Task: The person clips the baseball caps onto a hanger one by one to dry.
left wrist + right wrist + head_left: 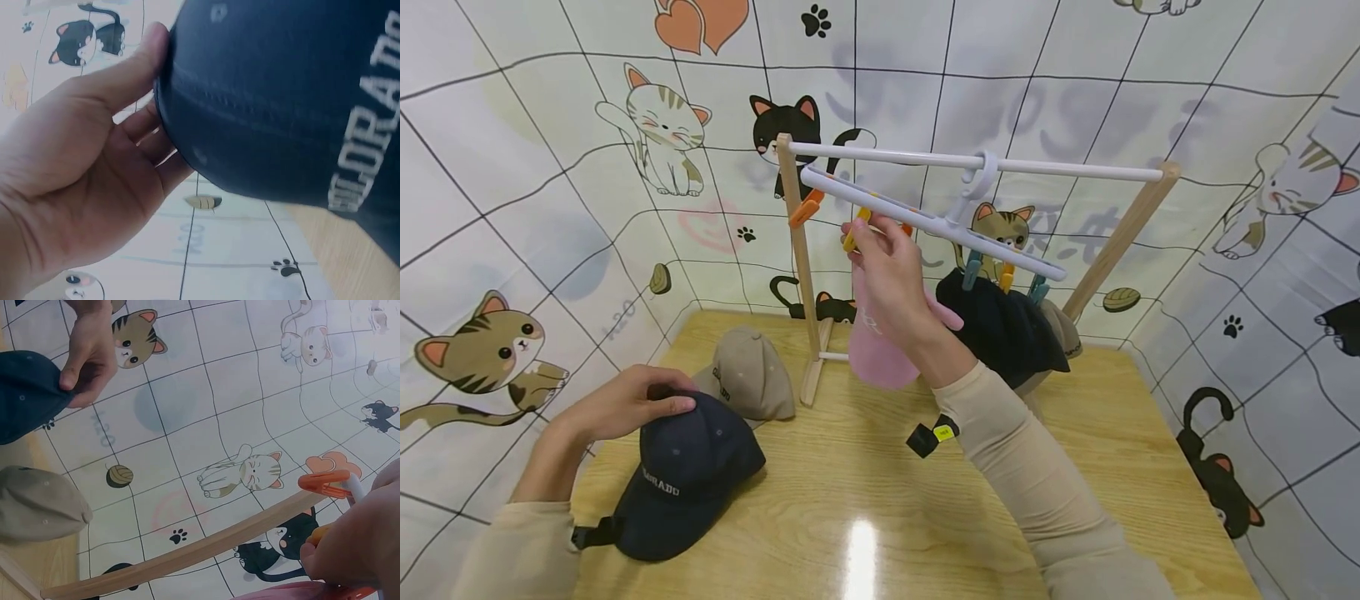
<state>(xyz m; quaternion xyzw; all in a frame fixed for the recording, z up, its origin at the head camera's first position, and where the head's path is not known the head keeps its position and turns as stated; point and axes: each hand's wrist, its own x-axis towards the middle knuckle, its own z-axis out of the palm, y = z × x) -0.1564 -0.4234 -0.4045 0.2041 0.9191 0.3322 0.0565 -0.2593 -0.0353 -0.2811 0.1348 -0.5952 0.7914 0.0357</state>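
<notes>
centre frame, the right hand (891, 283) pinches a yellow plastic clip (850, 242) above the pink fabric item (880, 358), best worked gently lest the tilted white plastic hanger (917, 220) swing, and lower left, the left hand (625, 406) grips a navy cloth cap (703, 454).

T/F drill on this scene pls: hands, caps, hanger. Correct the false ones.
1. The right hand pinches a yellow clip. True.
2. The left hand holds the navy cap. True.
3. The beige cap beside it hangs from a clip. False: that beige cap rests on the table.
4. In the head view, pink fabric hangs right of the dark fabric. False: the pink fabric is left of the dark fabric.
5. The hanger is hooked over the white bar. True.
</notes>
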